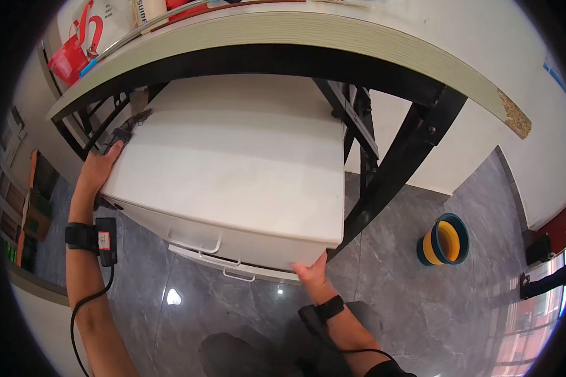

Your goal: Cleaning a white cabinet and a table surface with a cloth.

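Observation:
A white drawer cabinet (236, 160) stands partly beneath a table, with several white wire handles (238, 279) down its front. A lower drawer (273, 274) juts out a little from the face. My left hand (99, 167) grips the cabinet's left side, thumb along the top edge and fingers hidden behind it. Beside that thumb is a dark, fuzzy object (122, 132) that I cannot identify. At the front right corner, my right hand (312, 273) holds the cabinet's edge below the top, its fingers mostly out of sight.
The table's pale wooden top (283, 30) overhangs the cabinet on a black metal frame (396, 165). A yellow and dark teal bucket (448, 240) is on the grey tiled floor to the right. A red plastic container (69, 60) sits at upper left. Another person's leg (549, 278) shows far right.

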Tool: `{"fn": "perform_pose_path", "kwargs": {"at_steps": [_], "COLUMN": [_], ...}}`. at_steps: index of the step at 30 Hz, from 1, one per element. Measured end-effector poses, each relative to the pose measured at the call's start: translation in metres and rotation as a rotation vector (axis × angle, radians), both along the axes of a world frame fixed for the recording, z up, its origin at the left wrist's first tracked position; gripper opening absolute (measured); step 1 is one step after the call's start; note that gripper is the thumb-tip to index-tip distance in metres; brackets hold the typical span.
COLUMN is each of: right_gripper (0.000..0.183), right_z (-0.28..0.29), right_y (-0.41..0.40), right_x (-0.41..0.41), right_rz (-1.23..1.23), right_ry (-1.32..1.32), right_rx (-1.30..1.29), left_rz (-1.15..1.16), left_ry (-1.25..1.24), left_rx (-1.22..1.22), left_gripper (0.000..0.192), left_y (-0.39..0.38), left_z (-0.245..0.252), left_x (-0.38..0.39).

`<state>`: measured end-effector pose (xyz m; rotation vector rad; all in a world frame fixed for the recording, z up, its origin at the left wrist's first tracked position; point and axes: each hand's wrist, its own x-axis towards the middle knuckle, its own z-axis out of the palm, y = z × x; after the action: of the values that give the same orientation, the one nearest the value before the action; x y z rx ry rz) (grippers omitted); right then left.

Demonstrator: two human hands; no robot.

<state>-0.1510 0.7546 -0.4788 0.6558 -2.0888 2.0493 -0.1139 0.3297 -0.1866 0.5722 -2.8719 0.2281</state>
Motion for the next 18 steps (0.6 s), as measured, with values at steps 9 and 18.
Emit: {"fn": "perform_pose_path", "kwargs": {"at_steps": [9, 18], "right_gripper": [0.096, 0.1], "right_z": [0.02, 0.053], "right_y": [0.003, -0.022], "right_x": [-0.033, -0.018], "right_rz": [-0.011, -0.128], "right_ry": [0.034, 0.25], "right_rx": [-0.1, -0.021], "left_rz": [0.164, 0.392], "left_ry": [0.161, 0.305], "left_rx": [0.194, 0.172], "left_gripper": [0.053, 0.077], "left_y": [0.033, 0.004], "left_z": [0.01, 0.008], "left_x": [-0.029, -0.055]}}
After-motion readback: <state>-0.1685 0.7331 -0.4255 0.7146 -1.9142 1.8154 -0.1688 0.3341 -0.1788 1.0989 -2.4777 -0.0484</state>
